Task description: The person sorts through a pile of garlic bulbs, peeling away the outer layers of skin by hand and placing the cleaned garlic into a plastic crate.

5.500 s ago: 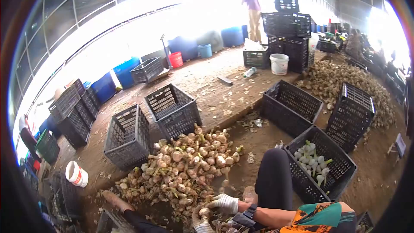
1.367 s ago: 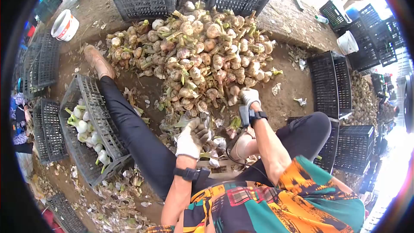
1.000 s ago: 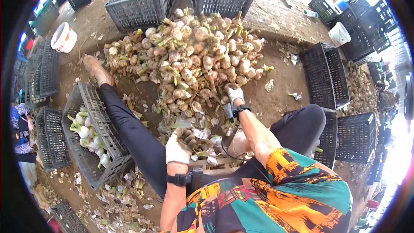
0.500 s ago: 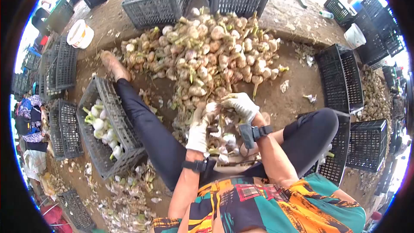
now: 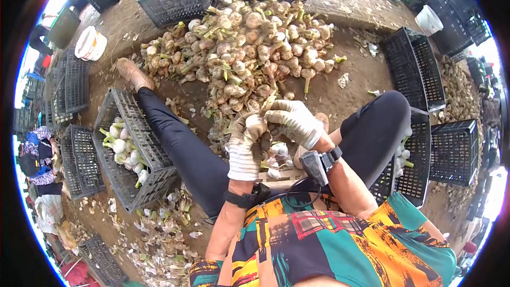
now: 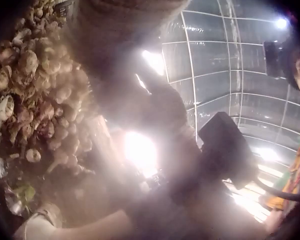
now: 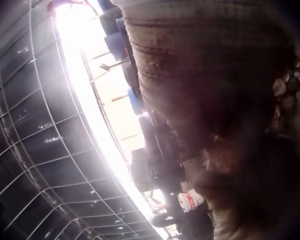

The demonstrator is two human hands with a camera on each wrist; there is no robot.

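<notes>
A garlic bulb is gripped in my gloved left hand, its pale rounded side facing up. Against the bulb's right side, my gloved right hand pinches its outer skin and stem end with curled fingers. Both hands are above the near edge of a big heap of untrimmed garlic. In the left wrist view the heap appears at the left, while glare and the dark glove hide the grip. The right wrist view is mostly filled by the striped glove cuff.
A black crate with cleaned white garlic stands left of my outstretched leg. Another crate holding white bulbs is beyond my right knee. Two crates back the heap. A white bucket stands at left; peeled skins litter the ground.
My right hand, first at the heap's near edge, has come back with a bulb to my left hand. The left hand, earlier empty, now grips that bulb. The head view has tilted down.
</notes>
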